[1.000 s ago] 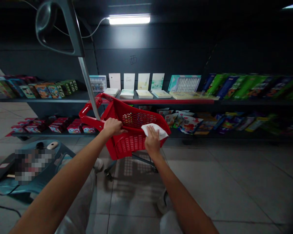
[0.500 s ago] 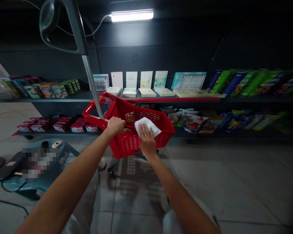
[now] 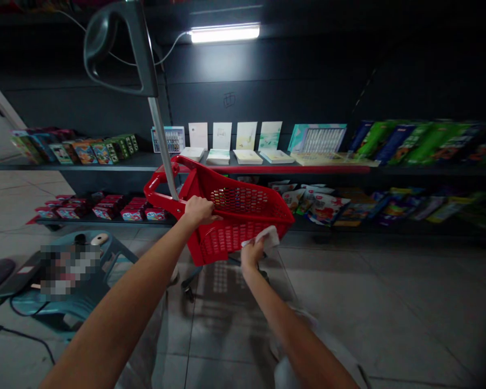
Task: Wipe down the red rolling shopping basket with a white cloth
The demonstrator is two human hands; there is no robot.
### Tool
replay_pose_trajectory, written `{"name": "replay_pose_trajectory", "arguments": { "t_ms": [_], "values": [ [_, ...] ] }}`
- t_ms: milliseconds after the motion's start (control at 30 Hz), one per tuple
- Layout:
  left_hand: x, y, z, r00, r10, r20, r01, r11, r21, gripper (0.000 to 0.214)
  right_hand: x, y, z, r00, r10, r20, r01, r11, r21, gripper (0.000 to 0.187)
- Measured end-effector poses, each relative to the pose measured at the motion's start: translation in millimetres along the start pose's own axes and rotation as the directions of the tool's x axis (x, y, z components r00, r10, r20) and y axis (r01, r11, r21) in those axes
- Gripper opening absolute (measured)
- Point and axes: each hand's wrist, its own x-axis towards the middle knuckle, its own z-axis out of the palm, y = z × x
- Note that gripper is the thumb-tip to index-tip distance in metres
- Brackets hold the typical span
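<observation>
Smack in the middle of the frame, have a red shopping cart [image 3: 227,224], parked with its handle end to the left and its front to the right. Just left of center, see the left hand [image 3: 200,209] curled over the cart's near rim, gripping the red plastic close to the handle. Lower and a bit right of center, find the right hand [image 3: 252,253], bunched up and pinching a white cloth [image 3: 270,236] between thumb and fingers, over by the outside of the near wall toward the front. Can't tell if pressed against the wall or just off it, kinda blurry there.

Up top, got a bright tube light [image 3: 225,33], and below it a row of pale books [image 3: 248,156] on the upper shelf. On the lower shelf right of the cart, see some snack bags [image 3: 326,208]. At upper left, notice a gray triangular handle [image 3: 146,70] on a metal pole [image 3: 162,143] slanting down to the cart. At lower left, got a teal stool [image 3: 110,246].
</observation>
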Motion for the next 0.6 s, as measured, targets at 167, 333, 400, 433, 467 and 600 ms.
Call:
{"name": "replay_pose_trajectory", "arguments": {
  "t_ms": [167, 333, 400, 433, 467, 600],
  "values": [
    [2.7, 5.1, -3.0, 0.998, -0.029, 0.048, 0.030, 1.000, -0.010, 0.084, -72.7, -102.8, 43.4, 0.980, 0.053, 0.194, -0.124, 0.918, 0.377, 0.072],
    [1.7, 7.9, -4.8, 0.997, -0.071, 0.043, 0.072, 0.997, -0.025, 0.085, -106.9, -133.6, 41.4, 0.963, -0.150, 0.225, 0.048, 0.915, 0.401, 0.074],
    [0.2, 7.2, -4.2, 0.997, -0.073, 0.032, 0.074, 0.997, -0.027, 0.087, -104.7, -123.6, 33.1, 0.889, -0.383, 0.251, 0.269, 0.881, 0.390, 0.075],
    [-0.7, 6.5, -3.7, 0.997, -0.071, 0.024, 0.071, 0.997, -0.030, 0.089, -100.4, -116.1, 28.1, 0.805, -0.524, 0.278, 0.404, 0.828, 0.389, 0.075],
    [-1.6, 5.7, -3.2, 0.998, -0.068, 0.016, 0.069, 0.997, -0.033, 0.090, -94.2, -107.4, 22.8, 0.699, -0.644, 0.312, 0.527, 0.758, 0.385, 0.075],
    [-4.5, 2.7, -1.2, 0.998, -0.064, 0.001, 0.064, 0.997, -0.039, 0.088, -58.1, -59.8, -0.9, 0.437, -0.783, 0.443, 0.760, 0.585, 0.284, 0.072]
  ]
}}
